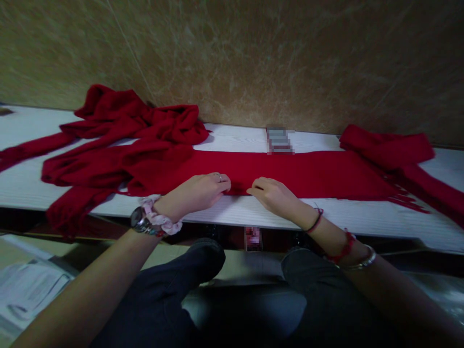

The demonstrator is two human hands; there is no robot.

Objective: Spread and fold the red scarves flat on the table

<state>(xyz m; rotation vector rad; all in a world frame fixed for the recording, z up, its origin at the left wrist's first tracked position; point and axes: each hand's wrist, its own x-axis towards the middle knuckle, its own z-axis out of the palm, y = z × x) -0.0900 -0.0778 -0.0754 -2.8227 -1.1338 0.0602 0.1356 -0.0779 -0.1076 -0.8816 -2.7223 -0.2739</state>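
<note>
A long red scarf (311,171) lies stretched flat along a white table (232,212). My left hand (203,189) and my right hand (271,192) rest side by side at the scarf's near edge, fingers curled and pinching the cloth. The left wrist wears a watch and a pink scrunchie. Red cords and a silver bangle sit on the right wrist. A rumpled heap of red scarves (123,140) lies to the left of my hands. Another red scarf (395,150) is bunched at the right, its fringe trailing over the table.
A brown marbled wall (253,63) rises directly behind the table. A small blurred object (280,139) stands at the table's back edge. My knees in dark trousers (203,285) are below the front edge. Papers (25,290) lie on the floor at the left.
</note>
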